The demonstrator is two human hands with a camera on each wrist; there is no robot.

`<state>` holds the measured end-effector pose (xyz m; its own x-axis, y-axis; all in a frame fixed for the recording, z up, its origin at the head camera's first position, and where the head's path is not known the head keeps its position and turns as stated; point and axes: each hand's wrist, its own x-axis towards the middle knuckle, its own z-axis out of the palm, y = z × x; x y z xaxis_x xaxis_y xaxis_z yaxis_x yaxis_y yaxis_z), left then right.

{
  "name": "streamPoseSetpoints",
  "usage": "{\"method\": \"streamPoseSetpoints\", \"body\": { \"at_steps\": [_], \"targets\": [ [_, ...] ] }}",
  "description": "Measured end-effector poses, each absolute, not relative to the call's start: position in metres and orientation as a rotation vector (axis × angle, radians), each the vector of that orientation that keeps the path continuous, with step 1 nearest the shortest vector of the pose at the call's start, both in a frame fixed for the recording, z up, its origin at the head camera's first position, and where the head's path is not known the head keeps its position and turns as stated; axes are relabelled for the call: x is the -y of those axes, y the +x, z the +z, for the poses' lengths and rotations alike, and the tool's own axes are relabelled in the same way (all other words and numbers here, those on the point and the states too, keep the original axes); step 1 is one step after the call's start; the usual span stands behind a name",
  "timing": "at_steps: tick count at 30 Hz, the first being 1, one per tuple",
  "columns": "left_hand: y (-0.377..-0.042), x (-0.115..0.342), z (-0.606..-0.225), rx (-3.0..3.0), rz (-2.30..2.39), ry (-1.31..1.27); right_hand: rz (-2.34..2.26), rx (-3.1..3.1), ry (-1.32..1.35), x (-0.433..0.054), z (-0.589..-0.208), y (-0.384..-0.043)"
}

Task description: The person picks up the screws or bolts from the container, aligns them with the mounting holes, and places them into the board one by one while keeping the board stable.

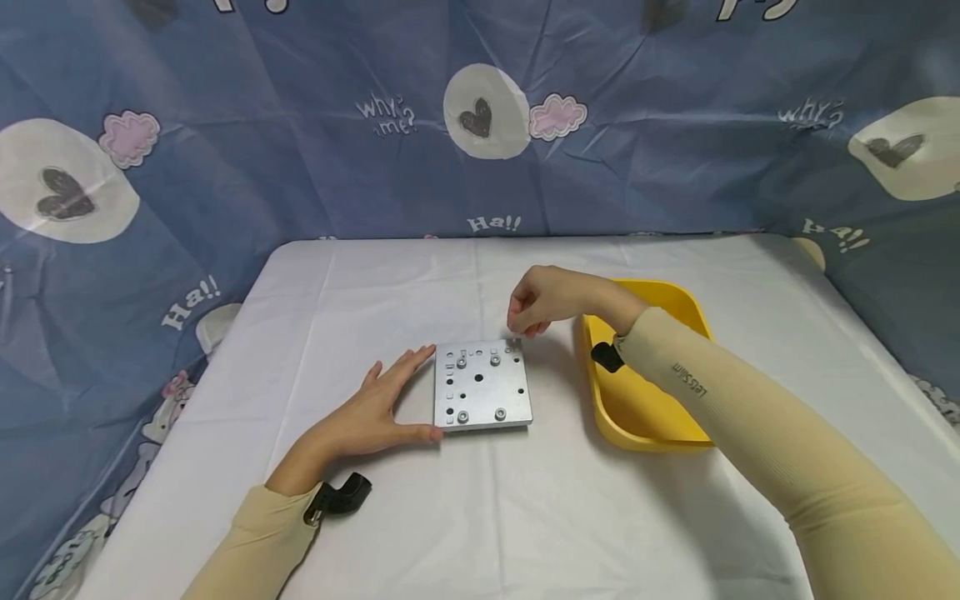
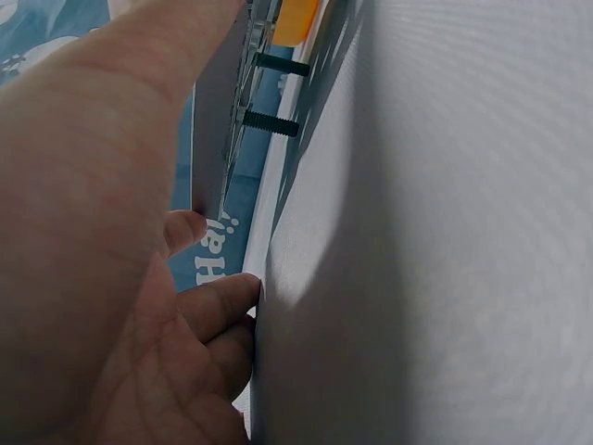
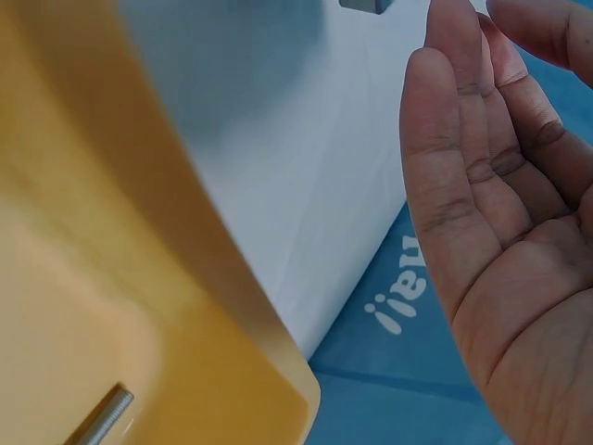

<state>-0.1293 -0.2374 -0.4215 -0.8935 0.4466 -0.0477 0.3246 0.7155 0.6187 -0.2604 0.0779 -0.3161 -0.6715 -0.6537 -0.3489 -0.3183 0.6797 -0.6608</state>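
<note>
A square silver metal plate [image 1: 483, 385], with several holes and several socket-head screws [image 1: 500, 414] in it, is at the middle of the white table. My left hand [image 1: 375, 417] holds its left side, thumb at the near corner and index finger at the far one. Threaded screw shanks [image 2: 271, 122] stick out below the plate in the left wrist view. My right hand [image 1: 551, 298] hovers just beyond the plate's far right corner, fingers curled and thumb close to them. Whether something small is between its fingertips cannot be told.
To the plate's right stands a yellow bin [image 1: 656, 417], with my right forearm across it. A screw [image 3: 107, 417] lies inside the bin in the right wrist view. Behind the white tabletop [image 1: 375, 287] hangs a blue printed cloth [image 1: 337, 167].
</note>
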Motion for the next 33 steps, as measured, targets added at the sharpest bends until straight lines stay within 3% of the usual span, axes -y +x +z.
{"method": "streamPoseSetpoints", "body": {
  "at_steps": [33],
  "targets": [
    [-0.131, 0.238, -0.425, -2.731, 0.958, 0.638, -0.893, -2.388, -0.643, -0.139, -0.298, -0.267]
  ]
}}
